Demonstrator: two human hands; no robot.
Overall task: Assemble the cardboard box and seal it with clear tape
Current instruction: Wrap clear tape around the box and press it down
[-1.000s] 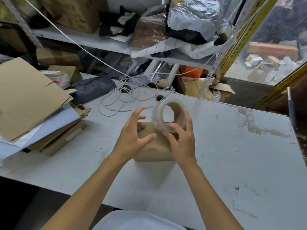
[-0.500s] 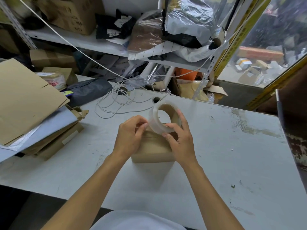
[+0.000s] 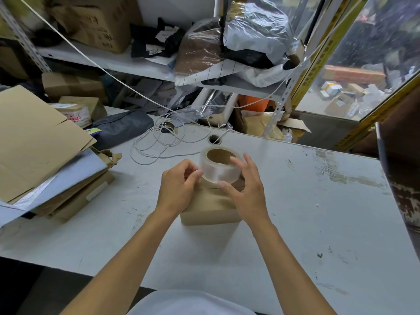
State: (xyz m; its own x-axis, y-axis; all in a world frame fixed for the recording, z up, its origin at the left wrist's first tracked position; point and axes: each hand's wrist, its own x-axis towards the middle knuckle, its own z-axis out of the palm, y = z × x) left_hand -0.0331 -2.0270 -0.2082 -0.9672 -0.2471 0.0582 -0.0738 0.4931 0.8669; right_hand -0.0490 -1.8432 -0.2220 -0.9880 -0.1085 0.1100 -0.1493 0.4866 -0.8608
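Head view | right hand [image 3: 246, 196] grips tape roll [image 3: 219, 165] | left hand [image 3: 179, 189] pinches its edge (no label legible) | cardboard box [image 3: 210, 206] beneath

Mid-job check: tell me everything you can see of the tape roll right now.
The tape roll is a wide ring of cloudy clear tape wound on a brown cardboard core. It is tilted, with the open core facing up and toward the camera, just above the far top edge of the small cardboard box. The right hand holds it between thumb and fingers; the left hand pinches at its left side. Whether a free end is lifted I cannot tell.
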